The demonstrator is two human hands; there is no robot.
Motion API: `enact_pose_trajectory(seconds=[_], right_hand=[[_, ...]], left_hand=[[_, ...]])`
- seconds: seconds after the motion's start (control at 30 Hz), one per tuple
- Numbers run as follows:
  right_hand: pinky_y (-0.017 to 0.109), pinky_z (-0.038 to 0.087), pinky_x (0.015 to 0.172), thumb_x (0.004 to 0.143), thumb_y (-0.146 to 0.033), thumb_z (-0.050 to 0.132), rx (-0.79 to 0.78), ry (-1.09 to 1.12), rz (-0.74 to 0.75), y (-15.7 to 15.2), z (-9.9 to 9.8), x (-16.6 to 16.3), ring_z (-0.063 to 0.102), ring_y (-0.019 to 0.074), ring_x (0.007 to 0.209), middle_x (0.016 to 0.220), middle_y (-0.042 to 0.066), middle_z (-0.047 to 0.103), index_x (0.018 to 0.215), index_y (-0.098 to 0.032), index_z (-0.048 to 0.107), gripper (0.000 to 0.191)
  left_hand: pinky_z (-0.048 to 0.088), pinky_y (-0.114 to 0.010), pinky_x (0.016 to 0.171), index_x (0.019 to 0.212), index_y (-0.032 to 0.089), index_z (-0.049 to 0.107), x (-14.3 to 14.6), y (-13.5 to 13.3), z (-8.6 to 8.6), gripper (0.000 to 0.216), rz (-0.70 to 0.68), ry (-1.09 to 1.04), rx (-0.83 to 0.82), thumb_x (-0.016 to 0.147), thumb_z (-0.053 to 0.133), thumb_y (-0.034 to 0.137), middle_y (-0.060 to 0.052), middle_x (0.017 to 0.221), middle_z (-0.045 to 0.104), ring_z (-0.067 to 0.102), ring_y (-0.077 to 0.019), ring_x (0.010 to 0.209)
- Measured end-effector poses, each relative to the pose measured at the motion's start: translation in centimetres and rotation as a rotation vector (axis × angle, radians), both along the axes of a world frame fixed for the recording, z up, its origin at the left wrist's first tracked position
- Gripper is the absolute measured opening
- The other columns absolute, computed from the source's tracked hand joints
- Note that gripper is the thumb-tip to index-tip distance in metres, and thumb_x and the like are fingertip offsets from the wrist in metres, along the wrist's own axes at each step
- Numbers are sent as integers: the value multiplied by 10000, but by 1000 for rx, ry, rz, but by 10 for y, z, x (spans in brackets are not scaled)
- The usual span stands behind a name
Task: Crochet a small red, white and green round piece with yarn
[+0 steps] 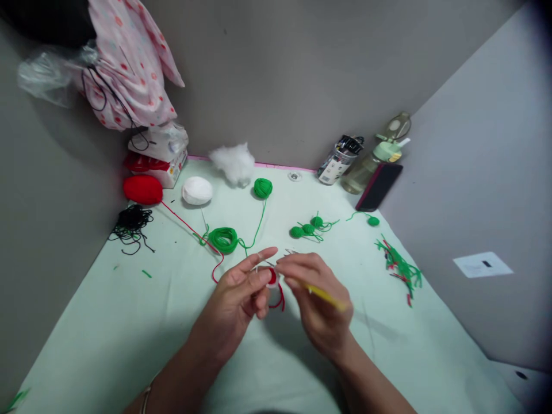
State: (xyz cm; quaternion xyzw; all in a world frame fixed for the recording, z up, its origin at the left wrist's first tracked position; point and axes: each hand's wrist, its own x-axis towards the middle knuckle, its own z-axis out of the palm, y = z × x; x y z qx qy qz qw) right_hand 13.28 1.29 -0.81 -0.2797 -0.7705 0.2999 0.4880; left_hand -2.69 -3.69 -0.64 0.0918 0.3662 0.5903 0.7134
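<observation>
One small red piece (272, 276) with a pale edge, held over the middle of a pale green table cover (129, 333), low between two bare hands. Left hand (237, 293): thumb pressed to the piece, gripping it at its side; forefinger extended above. Right hand (321, 302): fingers closed around a yellow-handled tool (325, 296), its thin shank directed at the piece; exact contact too blurred to tell. One red loose end (282, 299), hanging beneath the piece. Beyond the hands, left to centre: black yarn tangle (133, 218); red yarn ball (143, 190), its strand running toward the left hand; white yarn ball (197, 191); green yarn coil (223, 240); white fluffy wad (235, 164) near the wall; green yarn ball (263, 188), trailing a strand toward the coil. To the right: three small green balls (307, 229) in a row, with loose ends; a single green ball (373, 221); a heap of green and red scraps (401, 265). At the back right: pen holder (333, 167), bottle (359, 173) and dark phone (380, 187), the phone tilted upright just beside the bottle.
</observation>
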Motion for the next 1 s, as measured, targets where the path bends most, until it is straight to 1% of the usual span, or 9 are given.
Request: enact_pose_trajectory(seconds=[0.1,0.13,0.23,0.3,0.43,0.53,0.63,0.8,1.0], right_hand=[[331,564,669,1042,-230,615,-337,254,39,7,-1,0,665,176,730,859,30,735,1016,-276,800,192],[320,555,651,1040,-263,628,-400,298,77,9,-1,0,651,169,715,851,26,729,998,-275,803,181],[342,573,717,1003,-299,694,-414,262,131,9,-1,-4,685,198,823,893,50,764,967,-260,825,142],[349,583,737,994,-309,709,-413,241,119,8,-2,-5,696,202,842,922,62,781,965,-251,831,138],[308,588,653,1010,-374,685,-589,351,163,9,-1,-5,671,148,669,895,51,774,964,-224,792,190],[310,606,652,1025,-401,656,-656,392,190,10,1,-3,684,149,648,855,45,770,931,-207,739,230],[312,609,669,1066,-337,586,-545,323,157,6,3,0,711,159,699,901,50,779,971,-214,726,210],[373,613,808,1071,-155,498,-71,45,104,-4,6,2,749,200,885,989,64,795,1128,-243,713,239],[339,629,766,1037,-90,510,241,-153,39,-6,0,-1,762,205,916,992,75,789,1218,-238,701,303]], left_hand=[[404,-148,461,1140,189,818,-2,1,0,383,67,24,-9,769,911,194,57,697,615,482,-27,492],[441,-157,497,1140,207,821,-1,1,-1,370,85,67,11,779,903,191,47,748,645,516,-33,520],[528,-193,656,1200,250,810,2,-1,-2,397,86,191,81,814,881,192,21,839,696,620,-78,676],[536,-211,698,1229,257,801,4,-2,-2,410,61,208,95,829,873,210,14,841,699,632,-92,713],[522,-233,643,1193,249,817,1,-3,1,374,30,151,81,823,869,242,16,826,673,602,-86,636],[503,-237,603,1164,228,826,-1,-3,5,376,27,162,68,793,879,242,5,838,666,583,-91,622],[471,-235,574,1177,222,822,-1,-4,7,384,53,258,53,797,870,247,0,855,665,544,-88,608],[501,-255,764,1194,256,814,4,-4,3,408,168,404,83,792,876,218,16,814,659,600,-135,784],[490,-239,802,1288,266,767,6,-6,-4,498,188,402,129,807,889,239,29,786,658,600,-129,809]])
